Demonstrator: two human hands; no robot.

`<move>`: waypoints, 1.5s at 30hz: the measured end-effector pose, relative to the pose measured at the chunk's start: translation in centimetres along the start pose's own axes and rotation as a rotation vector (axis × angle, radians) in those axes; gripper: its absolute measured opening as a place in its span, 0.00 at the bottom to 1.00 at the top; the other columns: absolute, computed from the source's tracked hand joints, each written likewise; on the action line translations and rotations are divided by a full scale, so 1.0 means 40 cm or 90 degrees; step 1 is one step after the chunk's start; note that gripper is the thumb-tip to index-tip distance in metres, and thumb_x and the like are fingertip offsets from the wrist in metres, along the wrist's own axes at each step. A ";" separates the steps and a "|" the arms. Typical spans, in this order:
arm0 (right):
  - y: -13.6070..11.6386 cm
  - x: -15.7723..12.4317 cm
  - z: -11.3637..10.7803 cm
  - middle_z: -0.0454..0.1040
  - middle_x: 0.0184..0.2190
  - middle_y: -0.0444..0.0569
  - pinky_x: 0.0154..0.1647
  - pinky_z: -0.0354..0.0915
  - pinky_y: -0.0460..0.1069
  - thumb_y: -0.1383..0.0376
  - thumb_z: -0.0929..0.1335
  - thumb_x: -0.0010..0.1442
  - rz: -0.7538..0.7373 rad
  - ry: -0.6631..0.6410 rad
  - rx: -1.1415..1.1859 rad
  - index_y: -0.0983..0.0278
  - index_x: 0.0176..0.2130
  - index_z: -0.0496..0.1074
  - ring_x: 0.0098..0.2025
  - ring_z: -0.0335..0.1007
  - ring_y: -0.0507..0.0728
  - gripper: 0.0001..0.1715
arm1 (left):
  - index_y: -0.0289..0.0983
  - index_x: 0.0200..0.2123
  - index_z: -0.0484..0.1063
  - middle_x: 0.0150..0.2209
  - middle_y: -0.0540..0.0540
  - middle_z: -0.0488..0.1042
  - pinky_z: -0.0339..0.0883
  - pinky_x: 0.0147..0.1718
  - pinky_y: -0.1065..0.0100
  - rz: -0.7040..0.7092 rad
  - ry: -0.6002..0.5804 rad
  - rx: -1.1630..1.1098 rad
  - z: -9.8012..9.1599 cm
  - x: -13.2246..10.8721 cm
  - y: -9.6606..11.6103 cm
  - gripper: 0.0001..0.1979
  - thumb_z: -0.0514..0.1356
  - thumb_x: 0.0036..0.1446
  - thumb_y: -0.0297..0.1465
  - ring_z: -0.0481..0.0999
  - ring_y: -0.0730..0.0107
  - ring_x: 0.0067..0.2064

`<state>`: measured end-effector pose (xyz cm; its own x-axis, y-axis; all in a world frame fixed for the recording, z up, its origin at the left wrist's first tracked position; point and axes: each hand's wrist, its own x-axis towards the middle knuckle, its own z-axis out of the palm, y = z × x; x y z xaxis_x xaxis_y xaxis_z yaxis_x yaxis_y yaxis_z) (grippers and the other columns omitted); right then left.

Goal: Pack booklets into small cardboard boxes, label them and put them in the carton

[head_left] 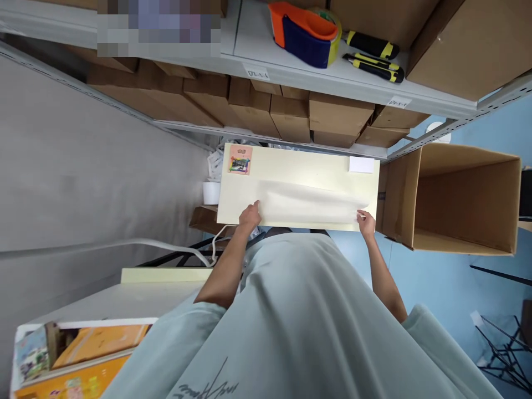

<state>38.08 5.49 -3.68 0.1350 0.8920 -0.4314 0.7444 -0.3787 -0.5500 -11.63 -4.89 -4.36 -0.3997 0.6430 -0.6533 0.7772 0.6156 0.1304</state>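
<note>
I hold a large flat cream box (299, 166) level in front of my body, below the shelves. It has a small colourful sticker (240, 160) at its far left corner and a white label (361, 164) at its far right. My left hand (249, 215) grips the near edge at the left, fingers curled over it. My right hand (366, 223) grips the near edge at the right. A pale blurred streak, perhaps a clear wrap or glare, runs across the box top between both hands.
A metal shelf (291, 72) above carries an orange and blue tape dispenser (305, 33) and two yellow-black utility knives (374, 55). Brown cartons (266, 105) fill the shelf below. An open empty carton (453, 194) stands right. An orange printed box (83, 354) lies at lower left.
</note>
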 end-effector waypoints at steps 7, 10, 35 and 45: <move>0.057 0.020 0.024 0.83 0.49 0.56 0.54 0.73 0.55 0.60 0.66 0.64 0.046 -0.044 -0.058 0.65 0.54 0.82 0.40 0.79 0.60 0.24 | 0.36 0.69 0.66 0.56 0.29 0.78 0.73 0.59 0.53 -0.010 0.001 0.006 0.044 -0.001 0.043 0.31 0.60 0.62 0.27 0.79 0.43 0.60; 0.045 0.017 0.029 0.81 0.50 0.57 0.56 0.73 0.56 0.62 0.65 0.65 0.060 -0.037 -0.098 0.64 0.55 0.82 0.44 0.79 0.61 0.24 | 0.37 0.64 0.71 0.62 0.27 0.73 0.72 0.59 0.50 -0.004 0.031 -0.002 0.040 0.006 0.049 0.25 0.60 0.65 0.31 0.74 0.40 0.65; -0.404 -0.028 0.365 0.35 0.83 0.66 0.75 0.55 0.75 0.52 0.74 0.63 -0.066 -0.193 -0.424 0.63 0.80 0.50 0.83 0.33 0.80 0.58 | 0.37 0.56 0.78 0.62 0.34 0.70 0.71 0.63 0.53 0.174 0.034 -0.319 -0.015 0.107 -0.105 0.18 0.68 0.63 0.29 0.73 0.46 0.63; -0.886 -0.116 0.752 0.32 0.84 0.54 0.83 0.45 0.66 0.60 0.65 0.73 -0.414 -0.331 -0.324 0.67 0.81 0.48 0.85 0.31 0.71 0.45 | 0.32 0.64 0.70 0.61 0.28 0.73 0.70 0.62 0.51 0.015 0.234 -0.382 -0.253 0.365 -0.192 0.23 0.64 0.69 0.33 0.75 0.40 0.63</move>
<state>-8.60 7.33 -3.69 -0.6170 0.6227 -0.4812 0.7811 0.4101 -0.4708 -28.34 4.40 -7.37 -0.6068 0.7061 -0.3649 0.4269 0.6768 0.5997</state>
